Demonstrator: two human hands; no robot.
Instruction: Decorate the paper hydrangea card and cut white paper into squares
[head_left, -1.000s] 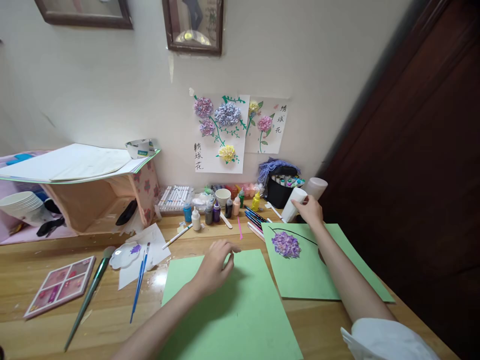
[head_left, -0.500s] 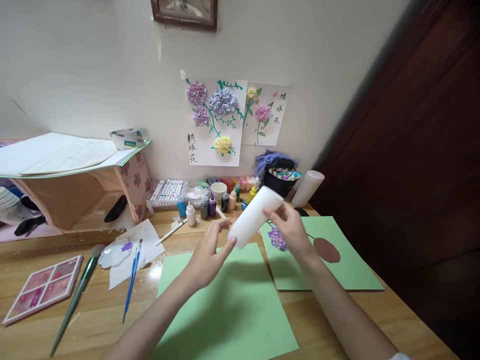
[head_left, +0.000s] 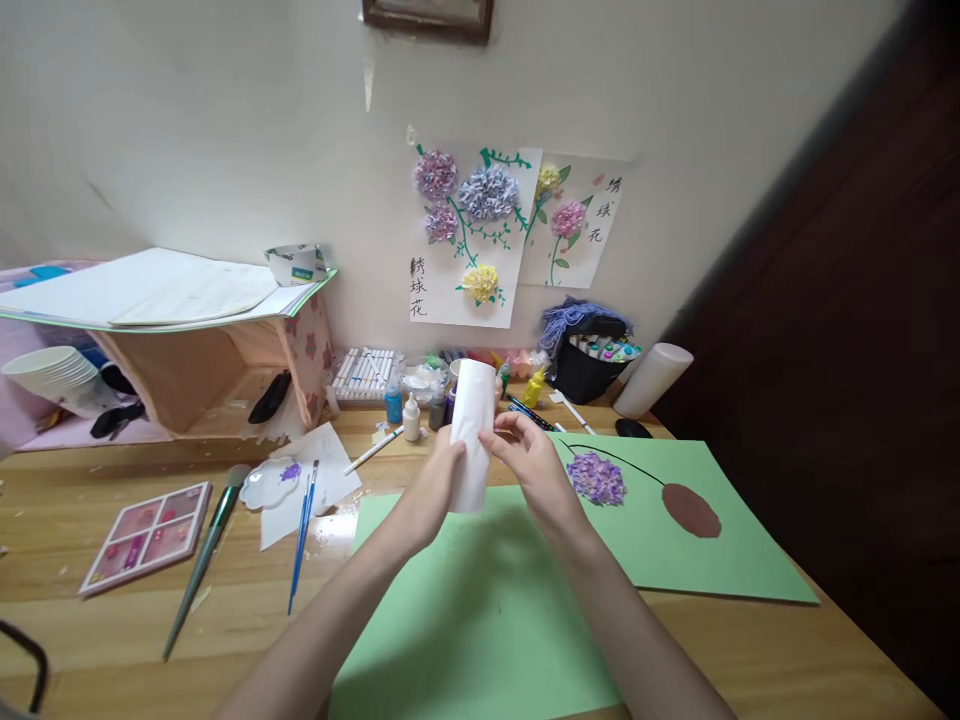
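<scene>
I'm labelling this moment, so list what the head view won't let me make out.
Left hand, head view: most fingers are hidden behind the white cylindrical roll.
Dark brown picture frame, head view: upper part cut off by the top edge.
Thin black curved object, head view: cut off by the left edge, so unidentifiable.
Small blue plastic bottle, head view: any label is too small to read.

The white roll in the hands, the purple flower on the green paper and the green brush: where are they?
White roll (head_left: 473, 418), head view: middle of its side.
Purple flower (head_left: 596, 479), head view: middle of its petals.
Green brush (head_left: 201, 568), head view: its handle.
</scene>
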